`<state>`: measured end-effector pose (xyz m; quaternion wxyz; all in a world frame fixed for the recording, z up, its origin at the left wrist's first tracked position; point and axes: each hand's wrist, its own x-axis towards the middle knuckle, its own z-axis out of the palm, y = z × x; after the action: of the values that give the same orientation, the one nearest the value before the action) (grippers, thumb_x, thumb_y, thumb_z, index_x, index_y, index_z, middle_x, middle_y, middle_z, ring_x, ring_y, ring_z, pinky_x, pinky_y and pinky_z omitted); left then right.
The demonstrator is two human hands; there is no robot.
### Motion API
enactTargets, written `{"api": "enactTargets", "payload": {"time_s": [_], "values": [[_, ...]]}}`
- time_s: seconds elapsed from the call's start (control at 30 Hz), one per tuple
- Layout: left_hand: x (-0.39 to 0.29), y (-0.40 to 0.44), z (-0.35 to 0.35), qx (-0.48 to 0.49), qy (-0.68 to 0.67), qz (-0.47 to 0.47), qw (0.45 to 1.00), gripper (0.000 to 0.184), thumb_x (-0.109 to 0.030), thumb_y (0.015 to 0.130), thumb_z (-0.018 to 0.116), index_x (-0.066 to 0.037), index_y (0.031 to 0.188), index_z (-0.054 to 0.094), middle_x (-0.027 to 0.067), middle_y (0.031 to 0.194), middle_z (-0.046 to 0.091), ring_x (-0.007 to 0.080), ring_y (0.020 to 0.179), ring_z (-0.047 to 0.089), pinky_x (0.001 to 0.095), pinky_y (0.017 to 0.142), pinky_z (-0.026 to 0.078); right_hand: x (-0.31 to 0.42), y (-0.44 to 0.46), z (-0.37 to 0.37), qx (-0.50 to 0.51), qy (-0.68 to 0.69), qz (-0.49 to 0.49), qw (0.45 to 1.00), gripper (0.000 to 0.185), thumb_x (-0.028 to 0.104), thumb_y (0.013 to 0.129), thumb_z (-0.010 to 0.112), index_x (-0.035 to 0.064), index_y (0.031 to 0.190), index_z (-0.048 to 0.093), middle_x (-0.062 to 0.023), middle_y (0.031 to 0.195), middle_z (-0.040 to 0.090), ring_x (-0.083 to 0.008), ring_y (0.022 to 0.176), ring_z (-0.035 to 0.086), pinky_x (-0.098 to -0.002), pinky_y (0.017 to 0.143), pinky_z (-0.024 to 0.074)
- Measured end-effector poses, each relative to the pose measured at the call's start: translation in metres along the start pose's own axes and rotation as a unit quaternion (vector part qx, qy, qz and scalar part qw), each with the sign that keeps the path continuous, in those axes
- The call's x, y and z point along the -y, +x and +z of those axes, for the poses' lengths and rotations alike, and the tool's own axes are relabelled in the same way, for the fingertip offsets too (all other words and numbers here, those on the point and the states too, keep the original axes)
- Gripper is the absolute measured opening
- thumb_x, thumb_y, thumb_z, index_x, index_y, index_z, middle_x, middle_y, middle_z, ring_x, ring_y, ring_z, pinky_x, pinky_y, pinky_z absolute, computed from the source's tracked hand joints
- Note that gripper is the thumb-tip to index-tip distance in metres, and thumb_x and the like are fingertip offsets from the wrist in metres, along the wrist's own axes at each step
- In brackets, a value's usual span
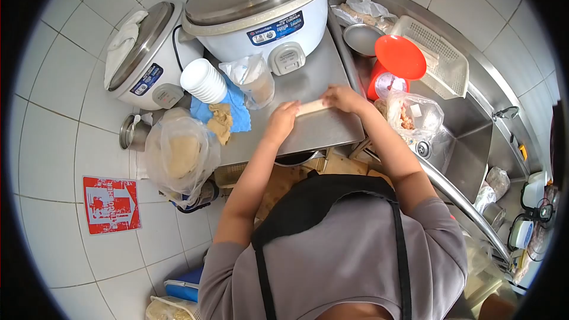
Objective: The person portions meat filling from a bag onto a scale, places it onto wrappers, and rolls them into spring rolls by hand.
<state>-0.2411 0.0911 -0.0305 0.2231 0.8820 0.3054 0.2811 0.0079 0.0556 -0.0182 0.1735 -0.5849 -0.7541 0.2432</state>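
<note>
Pale, slender, bar-shaped piece [312,107] over grey steel tabletop [317,133], ends held in curled left hand [284,121] and curled right hand [345,99]; leftward, translucent plastic bag [159,145] containing a tan mass [185,155]; rightward, clear plastic bag [430,117] containing reddish pieces [406,119].

Ahead of you, the label [275,28] on the large rice cooker [228,44] reads "imarflex" and "HEAVY DUTY RICE COOKER". At your left, a worn wall sign [111,205] shows an arrow and "TINGUISHER", other letters being unclear.
</note>
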Motion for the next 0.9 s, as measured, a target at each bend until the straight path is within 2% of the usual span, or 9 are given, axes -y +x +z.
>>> {"api": "enactTargets", "payload": {"time_s": [0.13, 0.23, 0.47, 0.57, 0.7, 0.73, 0.8, 0.83, 0.9], "values": [[-0.007, -0.007, 0.009, 0.005, 0.185, 0.027, 0.982, 0.058, -0.030, 0.090, 0.053, -0.001, 0.137, 0.037, 0.0181, 0.143, 0.035, 0.0332, 0.133, 0.032, 0.0430, 0.109, 0.027, 0.008, 0.001, 0.000, -0.128, -0.086, 0.068, 0.986, 0.038, 0.031, 0.091, 0.049, 0.0128, 0.124, 0.055, -0.0106, 0.118, 0.056, -0.0289, 0.117, 0.048, -0.0509, 0.101, 0.0304], [0.002, -0.003, 0.015, 0.041, 0.170, 0.001, 0.985, 0.072, -0.039, 0.088, 0.053, -0.001, 0.143, 0.024, 0.0157, 0.151, 0.021, 0.0326, 0.140, 0.016, 0.0469, 0.113, 0.015, 0.026, 0.000, 0.026, -0.183, -0.229, 0.099, 0.951, 0.050, 0.038, 0.093, 0.044, 0.0086, 0.134, 0.044, -0.0114, 0.134, 0.046, -0.0261, 0.130, 0.037, -0.0527, 0.108, 0.0195], [0.021, 0.003, 0.018, 0.048, 0.183, 0.017, 0.982, 0.070, -0.037, 0.089, 0.052, -0.003, 0.144, 0.024, 0.0140, 0.151, 0.021, 0.0320, 0.140, 0.015, 0.0473, 0.113, 0.015, 0.047, 0.003, 0.069, -0.160, -0.258, -0.021, 0.953, 0.068, 0.044, 0.092, 0.041, 0.0041, 0.144, 0.024, -0.0118, 0.149, 0.028, -0.0234, 0.141, 0.019, -0.0514, 0.113, 0.0067], [0.020, 0.007, 0.016, 0.042, 0.165, 0.013, 0.985, 0.065, -0.036, 0.089, 0.051, -0.011, 0.144, 0.027, 0.0130, 0.151, 0.021, 0.0322, 0.141, 0.015, 0.0489, 0.113, 0.014, 0.017, -0.007, 0.046, -0.180, -0.269, 0.093, 0.942, 0.067, 0.043, 0.093, 0.041, 0.0031, 0.144, 0.024, -0.0126, 0.148, 0.029, -0.0237, 0.141, 0.019, -0.0515, 0.113, 0.0064], [0.011, 0.005, 0.014, 0.043, 0.204, 0.027, 0.978, 0.057, -0.032, 0.088, 0.052, -0.022, 0.141, 0.036, 0.0125, 0.151, 0.023, 0.0343, 0.140, 0.017, 0.0507, 0.112, 0.014, 0.020, 0.005, 0.021, -0.192, -0.208, 0.094, 0.955, 0.077, 0.045, 0.086, 0.054, 0.0043, 0.143, 0.025, -0.0159, 0.147, 0.030, -0.0267, 0.139, 0.024, -0.0530, 0.112, 0.0110], [0.009, 0.004, 0.013, 0.041, 0.206, 0.035, 0.977, 0.055, -0.031, 0.088, 0.053, -0.024, 0.140, 0.039, 0.0124, 0.151, 0.023, 0.0350, 0.139, 0.018, 0.0511, 0.112, 0.014, 0.027, 0.012, 0.020, -0.183, -0.226, 0.037, 0.956, 0.071, 0.039, 0.080, 0.064, 0.0058, 0.137, 0.038, -0.0163, 0.139, 0.041, -0.0302, 0.130, 0.037, -0.0507, 0.107, 0.0257], [-0.001, 0.001, 0.006, -0.012, 0.138, 0.058, 0.989, 0.053, -0.026, 0.087, 0.056, -0.018, 0.137, 0.043, 0.0143, 0.148, 0.028, 0.0356, 0.136, 0.025, 0.0497, 0.110, 0.020, 0.022, 0.042, 0.024, -0.044, -0.165, -0.063, 0.983, 0.051, 0.028, 0.075, 0.068, 0.0069, 0.119, 0.054, -0.0133, 0.119, 0.055, -0.0304, 0.115, 0.050, -0.0460, 0.096, 0.0383], [-0.007, 0.001, 0.001, -0.037, 0.101, 0.073, 0.992, 0.051, -0.023, 0.086, 0.057, -0.016, 0.136, 0.046, 0.0153, 0.147, 0.030, 0.0358, 0.134, 0.029, 0.0490, 0.109, 0.023, 0.024, 0.045, 0.031, -0.108, -0.201, -0.117, 0.966, 0.035, 0.021, 0.072, 0.067, 0.0067, 0.103, 0.061, -0.0109, 0.101, 0.059, -0.0297, 0.102, 0.057, -0.0423, 0.085, 0.0450], [-0.016, -0.002, 0.000, -0.088, 0.013, 0.071, 0.993, 0.052, -0.018, 0.083, 0.059, -0.011, 0.133, 0.048, 0.0168, 0.140, 0.038, 0.0369, 0.126, 0.038, 0.0477, 0.105, 0.029, 0.027, 0.049, 0.029, -0.080, -0.216, -0.102, 0.968, 0.028, 0.017, 0.072, 0.065, 0.0061, 0.099, 0.062, -0.0118, 0.100, 0.060, -0.0302, 0.098, 0.058, -0.0407, 0.080, 0.0484]]}}
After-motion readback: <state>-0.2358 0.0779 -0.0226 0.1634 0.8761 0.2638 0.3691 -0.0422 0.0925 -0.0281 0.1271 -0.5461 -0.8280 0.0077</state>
